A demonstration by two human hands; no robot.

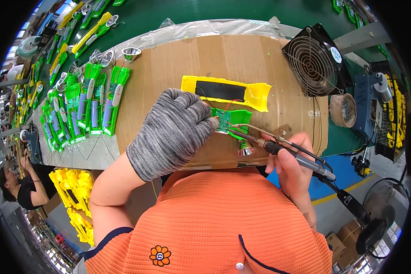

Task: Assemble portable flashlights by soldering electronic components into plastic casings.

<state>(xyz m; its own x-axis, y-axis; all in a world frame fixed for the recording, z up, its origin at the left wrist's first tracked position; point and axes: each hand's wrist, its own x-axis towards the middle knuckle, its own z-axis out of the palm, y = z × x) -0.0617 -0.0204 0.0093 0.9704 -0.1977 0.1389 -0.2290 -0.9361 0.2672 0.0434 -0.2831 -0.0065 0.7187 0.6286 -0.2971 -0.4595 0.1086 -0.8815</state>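
My left hand (171, 132), in a grey knitted glove, is closed on a green flashlight housing (243, 115) with a circuit board (222, 121) in it. The glove hides the housing's left part. Bare-skinned, my right hand (293, 169) grips a soldering iron (306, 162) with a thin feed tube along it. The iron's tip is at the board's right side, among thin wires; whether it touches cannot be made out. A silver reflector cup (245, 150) lies just below the housing. Beyond my hands rests a yellow shell (259, 95) with a black panel, a red wire reaching toward it.
Several green housings (109, 102) with batteries and reflectors lie at left on the cardboard-covered bench (169, 64). A black fan (313, 64), a round tub (342, 111) and a blue box (364, 102) stand right. Yellow shells (75, 192) are stacked lower left; a person (29, 187) sits beyond.
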